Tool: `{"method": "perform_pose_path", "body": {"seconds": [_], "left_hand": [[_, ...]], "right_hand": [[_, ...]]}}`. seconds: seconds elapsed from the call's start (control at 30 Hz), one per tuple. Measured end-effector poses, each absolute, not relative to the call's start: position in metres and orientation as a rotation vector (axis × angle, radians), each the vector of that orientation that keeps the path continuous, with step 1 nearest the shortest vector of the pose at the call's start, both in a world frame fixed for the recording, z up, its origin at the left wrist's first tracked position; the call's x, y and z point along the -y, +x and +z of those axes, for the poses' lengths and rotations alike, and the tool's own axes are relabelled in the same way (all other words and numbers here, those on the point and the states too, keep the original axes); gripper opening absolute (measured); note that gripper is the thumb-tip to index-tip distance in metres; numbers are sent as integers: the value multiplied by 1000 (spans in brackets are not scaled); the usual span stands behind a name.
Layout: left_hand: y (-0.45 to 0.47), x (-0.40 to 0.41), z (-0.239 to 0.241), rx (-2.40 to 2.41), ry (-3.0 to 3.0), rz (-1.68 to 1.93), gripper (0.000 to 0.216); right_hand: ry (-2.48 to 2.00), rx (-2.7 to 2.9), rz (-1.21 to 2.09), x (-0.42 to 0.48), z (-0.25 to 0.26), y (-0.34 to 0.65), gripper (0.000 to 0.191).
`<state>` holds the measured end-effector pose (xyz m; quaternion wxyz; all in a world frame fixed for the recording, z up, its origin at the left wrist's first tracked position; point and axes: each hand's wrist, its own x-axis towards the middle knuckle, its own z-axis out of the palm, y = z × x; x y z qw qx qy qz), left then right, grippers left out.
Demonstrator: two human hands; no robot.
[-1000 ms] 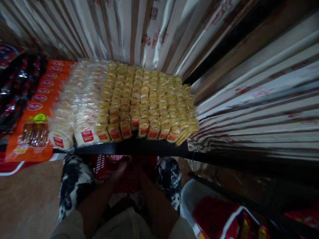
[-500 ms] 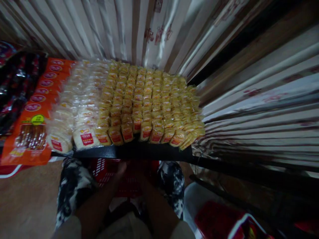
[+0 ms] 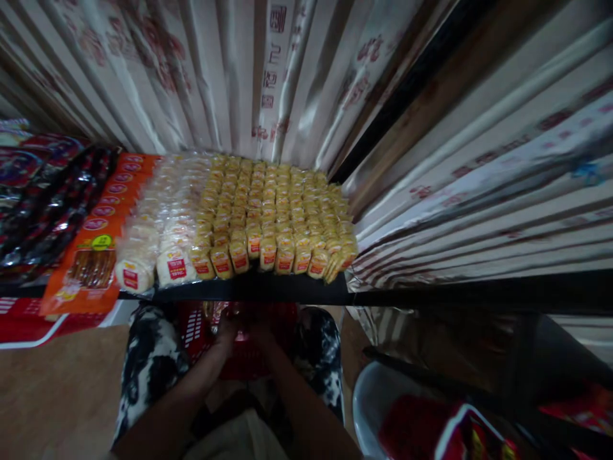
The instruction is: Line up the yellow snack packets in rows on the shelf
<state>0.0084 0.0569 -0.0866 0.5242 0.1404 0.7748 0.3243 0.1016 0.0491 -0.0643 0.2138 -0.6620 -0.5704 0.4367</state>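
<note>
My left hand (image 3: 228, 326) and my right hand (image 3: 258, 329) are close together, low between my knees, in or over a red plastic basket (image 3: 194, 329). The shelf's black front edge (image 3: 268, 289) hangs over them, and deep shadow hides their fingers. Beside my left hand shows a shiny wrapped packet (image 3: 216, 312), too dim to name. On the shelf above stand tight rows of small yellow-wrapped food packs (image 3: 278, 211) with red labels. To their left are rows of white packs (image 3: 175, 265) in clear wrap.
Large orange snack packets (image 3: 98, 255) and dark glossy packets (image 3: 48, 211) lie at the shelf's left. Pleated printed curtains (image 3: 230, 83) hang behind and to the right. A pale tub (image 3: 368, 396) with red packaging stands at lower right; another red basket (image 3: 29, 329) is at lower left.
The view has shifted, so the shelf goods appear lower, with more curtain above. My hands are nearer each other in the basket, and a shiny packet now shows beside the left one.
</note>
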Motion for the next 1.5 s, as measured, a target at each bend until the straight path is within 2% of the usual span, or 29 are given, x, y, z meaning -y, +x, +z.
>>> {"method": "perform_pose_path", "body": {"seconds": [0.17, 0.3, 0.47, 0.67, 0.8, 1.0, 1.5], "left_hand": [[0, -41, -59, -1830, 399, 792, 42], [-9, -22, -34, -1781, 634, 919, 39], [-18, -14, 19, -1798, 921, 1172, 52], [-19, -35, 69, -1830, 1129, 1247, 59], [-11, -54, 75, -1882, 1215, 1243, 48], [4, -81, 79, -1865, 1448, 1371, 36], [11, -118, 81, -1970, 1635, 1275, 38]], "right_hand": [[-1799, 1551, 1373, -43, -61, 102, 20], [-1686, 1591, 1375, -30, -38, 109, 22], [-1541, 1845, 928, -33, 9, 119, 23], [-1444, 1957, 439, -76, 51, 122, 38], [-1584, 1959, 256, -102, 57, 117, 40], [-1710, 2092, 241, -112, 50, 119, 45], [-1606, 1925, 259, -116, 31, 124, 42]]}}
